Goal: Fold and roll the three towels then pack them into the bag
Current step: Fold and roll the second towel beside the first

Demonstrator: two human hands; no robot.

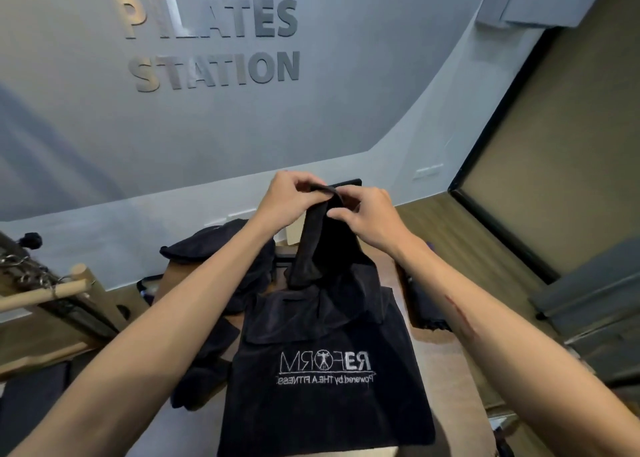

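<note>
Grey wall (242, 127) with raised lettering fills the far side of what I see, and below it a tan bench top (446, 359) carries everything I am working with. Biggest on it is the black towel (329, 387) with white mirrored lettering, lying flat in the near middle; whether this is one cloth or two layered I cannot tell. Its far end rises off the bench into a narrow gathered strip that runs up and away from me, so its long axis goes near to far, straight along my line of sight. To the far left sits a dark heap (235, 266) that may be more towels or the bag; I cannot tell which. A smaller dark bundle (204, 370) lies near left, just beside the flat cloth. At the top of the lifted strip my left hand (291, 197) pinches the folded edge, fingers curled over it, and my right hand (367, 217) pinches the same edge just beside it, thumb and fingers closed on the fabric. Both hands are equally near the strip, so I judge the coming fold brings that end toward me.
</note>
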